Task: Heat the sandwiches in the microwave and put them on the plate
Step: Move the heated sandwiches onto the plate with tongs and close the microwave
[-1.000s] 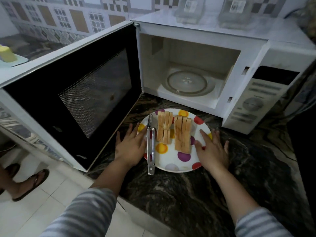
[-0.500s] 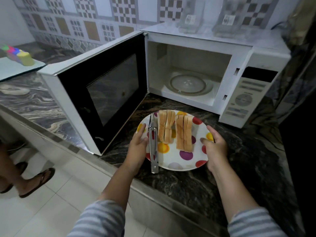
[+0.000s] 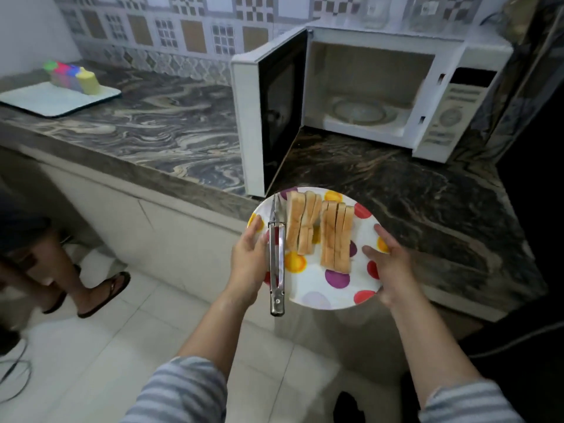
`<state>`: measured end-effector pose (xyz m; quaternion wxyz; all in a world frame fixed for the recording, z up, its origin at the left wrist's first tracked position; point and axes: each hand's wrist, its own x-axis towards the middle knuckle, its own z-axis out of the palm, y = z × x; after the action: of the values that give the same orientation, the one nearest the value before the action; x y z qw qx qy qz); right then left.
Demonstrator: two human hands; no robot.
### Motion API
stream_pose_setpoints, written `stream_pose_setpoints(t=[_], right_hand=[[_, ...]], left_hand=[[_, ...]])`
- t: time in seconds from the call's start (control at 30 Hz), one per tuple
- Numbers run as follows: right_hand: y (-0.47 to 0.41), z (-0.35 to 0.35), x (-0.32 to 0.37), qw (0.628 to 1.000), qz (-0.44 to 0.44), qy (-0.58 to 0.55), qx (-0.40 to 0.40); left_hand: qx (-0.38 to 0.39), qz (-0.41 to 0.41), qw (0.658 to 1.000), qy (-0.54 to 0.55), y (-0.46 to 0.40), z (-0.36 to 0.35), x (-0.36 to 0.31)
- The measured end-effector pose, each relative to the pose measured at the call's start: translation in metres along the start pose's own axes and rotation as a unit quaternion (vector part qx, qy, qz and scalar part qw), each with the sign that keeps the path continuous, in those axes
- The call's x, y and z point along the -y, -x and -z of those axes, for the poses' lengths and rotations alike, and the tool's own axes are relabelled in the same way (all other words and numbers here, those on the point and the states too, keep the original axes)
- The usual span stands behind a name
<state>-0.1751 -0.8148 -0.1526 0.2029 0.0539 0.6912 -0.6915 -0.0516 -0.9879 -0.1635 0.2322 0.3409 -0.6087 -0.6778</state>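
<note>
— Patterned tiles are being seen behind a marbled bench [image 3: 171, 123], where a white microwave [image 3: 381, 87] is standing with its door [image 3: 268, 111] swung wide and its glass turntable [image 3: 361, 111] bare. Where are the sandwiches being kept?

— Two rows of sandwiches [image 3: 320, 230] are being carried on edge on a spotted plate [image 3: 320, 288], which is being held clear of the bench, out over the floor. Metal tongs [image 3: 277, 257] are lying along the plate's left side.

— How is the plate being gripped?

— It is being clasped at opposite rims: the left hand [image 3: 248, 264] with its thumb over the rim beside the tongs, the right hand [image 3: 389, 264] with its fingers [image 3: 370, 251] curled over the right edge.

— How is the load likely to be handling?

— The bread is being judged soft, light and easily toppled; the plate stiff, smooth and breakable. The tongs are probably being left free to slide, so the plate is best being kept level, supported at both rims.
</note>
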Motion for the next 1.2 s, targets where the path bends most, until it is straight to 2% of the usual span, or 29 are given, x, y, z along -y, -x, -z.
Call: stream_pose_setpoints(t=[0.17,0.3,0.6,0.87,1.2], right_hand=[[0.067,-0.037,-0.025,1.0,0.02,0.01,0.019],[0.102,-0.081,-0.036,0.997,0.037,0.013,0.071],[0.129,-0.201,-0.048,0.984,0.037,0.04,0.172],[0.081,-0.309,-0.04,0.979,0.045,0.05,0.19],[-0.024,-0.422,0.005,0.991,0.061,0.023,0.118]], left_hand=[[-0.032,0.005,0.999,0.003,0.047,0.074,0.011],[-0.073,-0.015,0.997,0.008,0.069,0.134,0.009],[-0.184,-0.033,0.982,0.025,0.067,0.249,-0.004],[-0.18,-0.027,0.983,0.033,-0.033,0.313,-0.012],[-0.131,-0.051,0.99,-0.016,-0.221,0.336,-0.065]])
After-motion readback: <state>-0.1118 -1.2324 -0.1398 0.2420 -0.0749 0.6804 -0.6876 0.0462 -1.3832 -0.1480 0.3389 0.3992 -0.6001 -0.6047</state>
